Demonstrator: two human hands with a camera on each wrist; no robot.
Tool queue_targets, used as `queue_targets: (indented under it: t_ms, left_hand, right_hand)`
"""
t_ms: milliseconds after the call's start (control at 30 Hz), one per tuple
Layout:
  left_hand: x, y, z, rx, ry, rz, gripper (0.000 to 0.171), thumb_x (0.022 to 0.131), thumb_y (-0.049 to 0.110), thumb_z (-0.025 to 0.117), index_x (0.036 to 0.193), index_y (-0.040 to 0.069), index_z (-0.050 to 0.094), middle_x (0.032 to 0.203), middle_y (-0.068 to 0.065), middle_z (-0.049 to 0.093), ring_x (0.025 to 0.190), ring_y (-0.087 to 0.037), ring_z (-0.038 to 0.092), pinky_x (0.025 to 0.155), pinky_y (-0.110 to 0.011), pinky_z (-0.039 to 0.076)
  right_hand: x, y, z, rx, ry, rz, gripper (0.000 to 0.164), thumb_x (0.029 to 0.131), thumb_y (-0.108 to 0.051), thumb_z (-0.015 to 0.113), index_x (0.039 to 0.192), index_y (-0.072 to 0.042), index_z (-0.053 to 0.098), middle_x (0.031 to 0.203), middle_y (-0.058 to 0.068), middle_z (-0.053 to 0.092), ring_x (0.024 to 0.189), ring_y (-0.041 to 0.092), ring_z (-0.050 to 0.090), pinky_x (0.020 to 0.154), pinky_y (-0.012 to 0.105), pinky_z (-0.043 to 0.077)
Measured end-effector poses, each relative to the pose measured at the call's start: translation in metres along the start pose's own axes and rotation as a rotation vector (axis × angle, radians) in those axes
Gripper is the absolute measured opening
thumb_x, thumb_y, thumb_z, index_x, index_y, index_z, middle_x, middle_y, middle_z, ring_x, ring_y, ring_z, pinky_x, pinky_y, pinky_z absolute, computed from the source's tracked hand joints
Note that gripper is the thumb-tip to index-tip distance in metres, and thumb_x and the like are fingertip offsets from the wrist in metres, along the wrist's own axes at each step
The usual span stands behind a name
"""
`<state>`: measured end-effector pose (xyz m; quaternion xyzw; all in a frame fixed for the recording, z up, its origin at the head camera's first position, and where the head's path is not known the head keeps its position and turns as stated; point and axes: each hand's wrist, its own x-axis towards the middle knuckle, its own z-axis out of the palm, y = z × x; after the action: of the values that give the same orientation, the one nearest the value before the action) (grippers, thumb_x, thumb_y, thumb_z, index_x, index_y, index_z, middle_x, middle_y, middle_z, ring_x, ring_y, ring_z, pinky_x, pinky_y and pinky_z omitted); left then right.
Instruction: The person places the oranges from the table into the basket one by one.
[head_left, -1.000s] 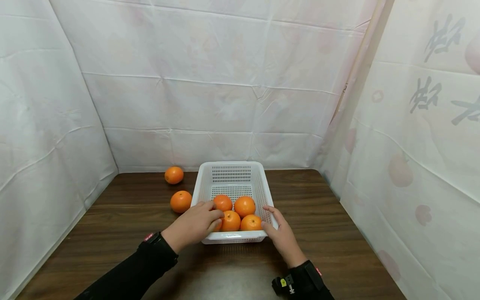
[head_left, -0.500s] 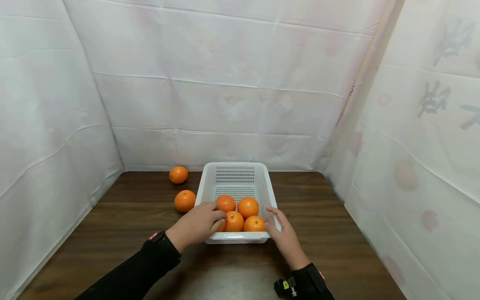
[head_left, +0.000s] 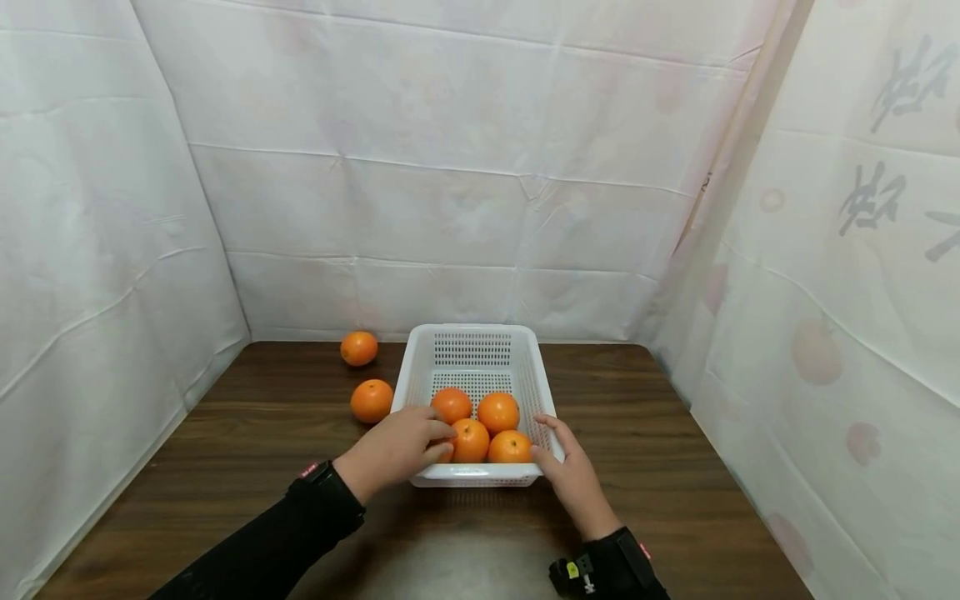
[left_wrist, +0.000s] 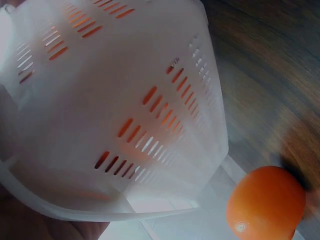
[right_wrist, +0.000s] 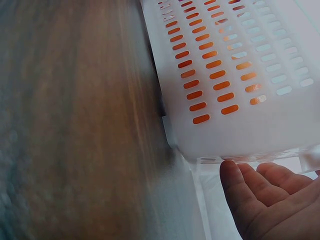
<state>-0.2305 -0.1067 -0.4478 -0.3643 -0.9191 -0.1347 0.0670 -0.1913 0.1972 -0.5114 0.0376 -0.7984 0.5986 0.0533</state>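
A white plastic basket (head_left: pixel 487 475) with slotted walls stands on the table and holds several oranges in its near half. My left hand (head_left: pixel 397 446) reaches over the basket's left rim, its fingers and thumb curled about an orange (head_left: pixel 446 455) in the near left corner, mostly hidden by the hand. Beside it lie another orange (head_left: pixel 470 441) and, farther in, an orange (head_left: pixel 452 405). At the right rim my right hand (head_left: pixel 572 479) grips the basket, thumb by the near right orange (head_left: pixel 511 447). In the right wrist view, the fingertips of my right hand (right_wrist: pixel 275 200) meet the rim.
Two more oranges rest on the table left of the basket: one close to its wall (head_left: pixel 372 402), one farther back (head_left: pixel 358 348). The brown wooden table (head_left: pixel 637 417) is bordered by white cloth (head_left: pixel 442 208) at the back and sides.
The head view has shifted slightly, moving the whole scene a little to the right. Both hands keep their places at the basket, and the oranges lie almost as before.
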Motion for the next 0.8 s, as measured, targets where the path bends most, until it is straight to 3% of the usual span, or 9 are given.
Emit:
queue_targets:
  t_ms: [167, 500, 800]
  left_hand:
    - [0.0005, 0.0005, -0.0002, -0.019, -0.015, -0.019, 0.018, 0.103, 0.028, 0.070, 0.112, 0.021, 0.083, 0.106, 0.009, 0.074, 0.097, -0.007, 0.067, 0.091, -0.035, 0.060]
    - [0.0013, 0.0008, 0.0007, 0.003, 0.020, -0.021, 0.014, 0.103, 0.022, 0.068, 0.101, 0.020, 0.082, 0.091, 0.012, 0.068, 0.080, -0.005, 0.057, 0.076, -0.028, 0.055]
    - [0.0026, 0.0007, 0.0036, 0.000, 0.025, -0.005, 0.014, 0.103, 0.021, 0.068, 0.099, 0.020, 0.082, 0.092, 0.011, 0.070, 0.083, -0.006, 0.061, 0.080, -0.031, 0.058]
  right_hand:
    - [-0.0008, 0.0010, 0.0013, -0.001, -0.004, -0.017, 0.054, 0.102, -0.031, 0.069, 0.152, -0.018, 0.054, 0.172, 0.014, 0.036, 0.160, 0.041, 0.028, 0.124, 0.072, 0.023]
    - [0.0019, 0.0002, 0.0003, -0.013, -0.003, -0.015, 0.052, 0.102, -0.033, 0.070, 0.151, -0.023, 0.055, 0.171, 0.011, 0.037, 0.160, 0.038, 0.029, 0.125, 0.071, 0.023]
    - [0.0013, 0.0014, 0.0006, -0.022, 0.004, -0.001, 0.051, 0.102, -0.036, 0.069, 0.150, -0.026, 0.055, 0.171, 0.013, 0.037, 0.159, 0.039, 0.030, 0.124, 0.072, 0.025]
